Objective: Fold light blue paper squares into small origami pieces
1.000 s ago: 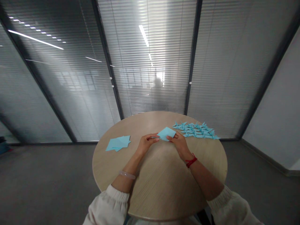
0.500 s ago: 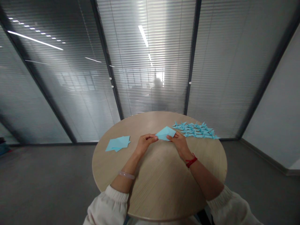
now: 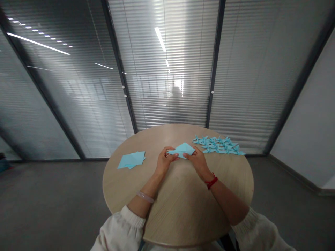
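A partly folded light blue paper [image 3: 185,148] is held between both hands above the middle of the round table. My left hand [image 3: 164,161] pinches its left end, thumb on the near side. At the paper's right side, my right hand [image 3: 198,160] grips it with the thumb on the near face. The fingers behind the paper are partly hidden. Flat blue sheets [image 3: 132,159] lie in a loose stack to the left. Several folded blue paper cranes [image 3: 220,145] sit in close rows at the back right.
The round wooden table [image 3: 183,216] has its near edge close to my body. Beyond it stand glass partitions with blinds [image 3: 172,115]. A white wall [image 3: 309,139] is at the right.
My left hand has turned and shifted slightly right, with its thumb now on the paper. The paper has tilted, and a narrow pointed flap shows at its left. My right hand has moved slightly left.
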`<control>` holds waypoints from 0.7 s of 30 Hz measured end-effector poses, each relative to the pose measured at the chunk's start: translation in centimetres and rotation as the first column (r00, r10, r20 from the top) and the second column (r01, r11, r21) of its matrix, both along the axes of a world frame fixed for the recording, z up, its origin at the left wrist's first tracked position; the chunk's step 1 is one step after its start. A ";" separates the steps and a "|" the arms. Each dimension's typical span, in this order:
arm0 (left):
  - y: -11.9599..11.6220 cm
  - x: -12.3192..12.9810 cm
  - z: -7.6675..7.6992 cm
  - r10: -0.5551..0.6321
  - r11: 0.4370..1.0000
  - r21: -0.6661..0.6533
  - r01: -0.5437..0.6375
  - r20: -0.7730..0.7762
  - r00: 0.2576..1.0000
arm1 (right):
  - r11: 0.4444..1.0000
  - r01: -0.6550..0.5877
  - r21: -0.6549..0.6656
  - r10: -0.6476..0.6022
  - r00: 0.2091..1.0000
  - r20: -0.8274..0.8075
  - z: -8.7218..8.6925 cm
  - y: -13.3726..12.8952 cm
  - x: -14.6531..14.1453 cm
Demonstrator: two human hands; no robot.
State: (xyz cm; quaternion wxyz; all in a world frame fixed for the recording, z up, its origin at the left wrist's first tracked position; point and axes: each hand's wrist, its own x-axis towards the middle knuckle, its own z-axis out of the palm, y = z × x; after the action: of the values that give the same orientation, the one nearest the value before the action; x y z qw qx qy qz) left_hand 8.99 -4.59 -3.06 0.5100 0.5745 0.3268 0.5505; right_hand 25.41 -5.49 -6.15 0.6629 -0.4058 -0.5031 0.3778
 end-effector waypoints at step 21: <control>0.1 -0.5 0.5 0.032 0.997 0.080 -0.022 -0.126 0.991 | 0.999 -0.049 0.017 0.047 0.991 0.127 -0.5 0.4 0.6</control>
State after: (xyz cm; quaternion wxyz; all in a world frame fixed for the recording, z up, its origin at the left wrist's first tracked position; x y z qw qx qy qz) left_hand 8.47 -4.53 -2.59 0.4578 0.6236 0.3446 0.5318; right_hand 25.97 -5.13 -6.61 0.6245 -0.4101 -0.5574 0.3621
